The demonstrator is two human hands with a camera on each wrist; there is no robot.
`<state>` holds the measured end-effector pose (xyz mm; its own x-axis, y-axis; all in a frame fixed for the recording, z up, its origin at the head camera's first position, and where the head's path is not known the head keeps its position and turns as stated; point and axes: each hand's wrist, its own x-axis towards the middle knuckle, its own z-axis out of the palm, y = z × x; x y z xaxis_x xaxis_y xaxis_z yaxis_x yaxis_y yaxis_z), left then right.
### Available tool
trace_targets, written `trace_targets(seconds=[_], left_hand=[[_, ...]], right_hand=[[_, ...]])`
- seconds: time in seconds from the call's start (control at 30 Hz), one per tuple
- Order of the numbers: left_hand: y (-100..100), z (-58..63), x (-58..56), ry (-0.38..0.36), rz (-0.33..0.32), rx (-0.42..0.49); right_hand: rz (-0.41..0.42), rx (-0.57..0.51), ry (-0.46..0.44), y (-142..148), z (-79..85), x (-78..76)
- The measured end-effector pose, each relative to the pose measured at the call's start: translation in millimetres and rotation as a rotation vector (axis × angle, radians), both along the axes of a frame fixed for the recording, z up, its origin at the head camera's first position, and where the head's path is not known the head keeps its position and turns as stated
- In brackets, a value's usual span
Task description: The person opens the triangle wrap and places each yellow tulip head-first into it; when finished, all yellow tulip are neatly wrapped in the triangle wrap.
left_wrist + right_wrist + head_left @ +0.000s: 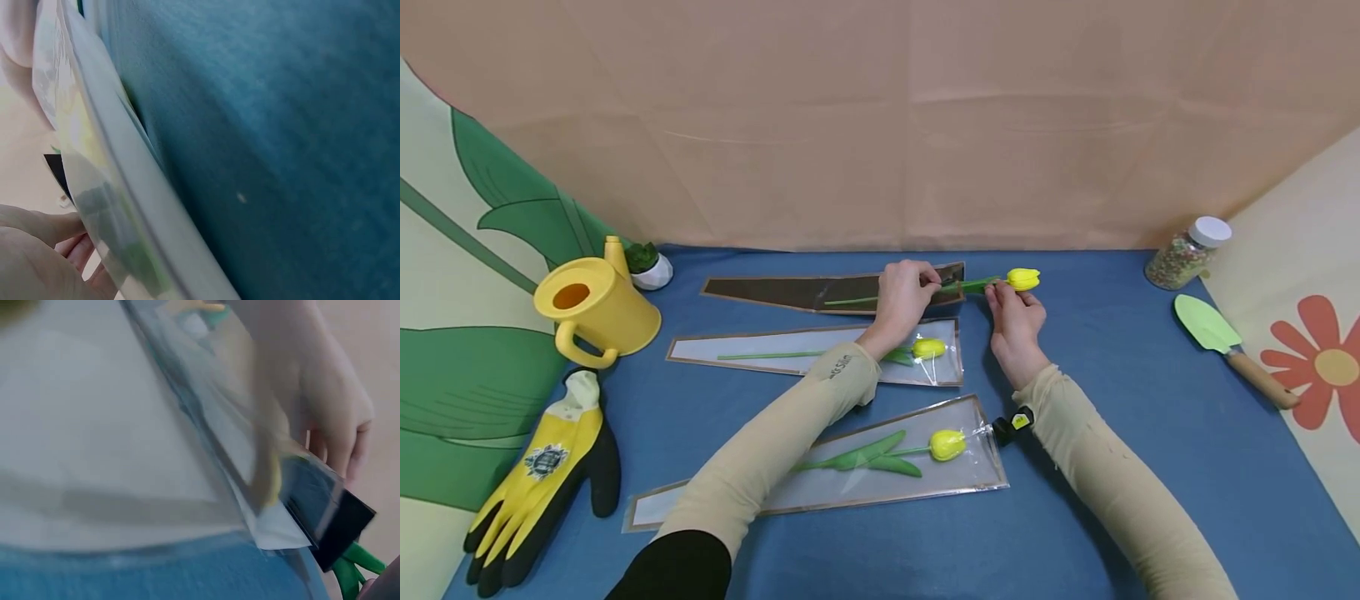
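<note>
At the far side of the table, my left hand [901,298] pinches the wide end of a long black flower sleeve [767,292] with a brown border. My right hand [1019,323] pinches the green stem of a yellow tulip [1023,279] just below its bloom. The tulip lies sideways; its lower stem runs inside the sleeve, while the bloom and leaf tops stick out beyond the mouth. In the right wrist view, the sleeve's dark corner [347,528] shows beside the green leaves [356,565].
Two white sleeves, the middle one [951,367] and the near one [992,475], each contain a yellow tulip. On the left are a yellow watering can [598,308], a potted plant [651,268] and a glove [546,483]. A jar [1183,257] and trowel [1232,346] lie right.
</note>
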<state>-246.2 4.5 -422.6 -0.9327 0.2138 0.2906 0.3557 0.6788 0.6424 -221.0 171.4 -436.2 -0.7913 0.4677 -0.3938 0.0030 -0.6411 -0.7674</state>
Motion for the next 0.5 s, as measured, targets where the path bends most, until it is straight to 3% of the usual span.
trace_targets(seconds=[0.5], left_hand=[[2,-1.2,-2.4,-0.017,0.016,0.003]], right_hand=[[0.012,0.064,0.057,-19,-9.8,-5.1]])
